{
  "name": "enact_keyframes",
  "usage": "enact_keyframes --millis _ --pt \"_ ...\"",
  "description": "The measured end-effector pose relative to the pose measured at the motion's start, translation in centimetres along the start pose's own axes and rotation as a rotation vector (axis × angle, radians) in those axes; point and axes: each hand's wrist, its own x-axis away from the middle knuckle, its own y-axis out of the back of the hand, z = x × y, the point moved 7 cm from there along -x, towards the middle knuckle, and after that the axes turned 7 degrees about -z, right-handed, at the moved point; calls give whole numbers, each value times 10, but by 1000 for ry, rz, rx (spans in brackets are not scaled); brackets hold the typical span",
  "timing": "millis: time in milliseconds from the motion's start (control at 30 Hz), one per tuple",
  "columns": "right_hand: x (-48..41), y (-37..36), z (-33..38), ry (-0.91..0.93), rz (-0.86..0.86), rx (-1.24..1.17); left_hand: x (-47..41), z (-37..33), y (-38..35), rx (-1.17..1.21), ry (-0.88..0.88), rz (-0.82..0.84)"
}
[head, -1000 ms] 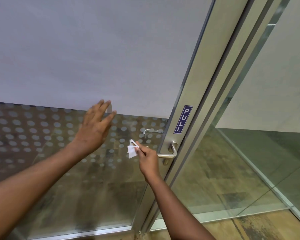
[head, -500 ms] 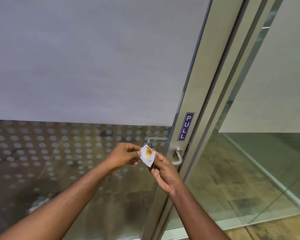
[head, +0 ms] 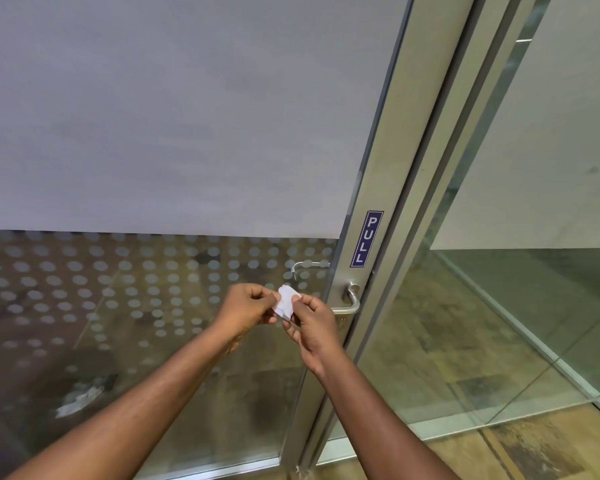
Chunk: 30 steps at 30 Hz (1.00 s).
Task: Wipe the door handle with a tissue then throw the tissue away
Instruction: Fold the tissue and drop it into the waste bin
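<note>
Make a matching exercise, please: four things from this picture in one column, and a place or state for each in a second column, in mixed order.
Things
1. tissue
2. door handle
3. PULL sign
4. frosted dots

Places or states
a. on the metal frame, above the handle
b. pinched between both hands
c. on the lower part of the glass
d. right of the hands, untouched

Pairs: 1-b, 2-d, 3-a, 4-c

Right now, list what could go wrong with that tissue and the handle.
The tissue is small and pinched only at its edges by the left hand and right hand; it could tear or slip to the floor. Neither hand touches the door handle, so bare fingers may brush it when wiping.
</note>
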Motion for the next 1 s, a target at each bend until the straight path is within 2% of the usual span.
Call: enact_keyframes --millis 100,233,567,833,1000 --pt "3 -5 -2 115 -112 95 5 5 2 25 22 12" --pt "9 -11 -1 207 -158 147 9 4 7 29 -9 -4" --pt "8 -15 -8 164 -129 202 4 16 28 98 60 -123" --pt "-3 -13 -3 26 36 224 -7 13 29 -76 -62 -211" --pt "-11 -19 -7 -158 249 112 -6 7 30 -167 -142 -235"
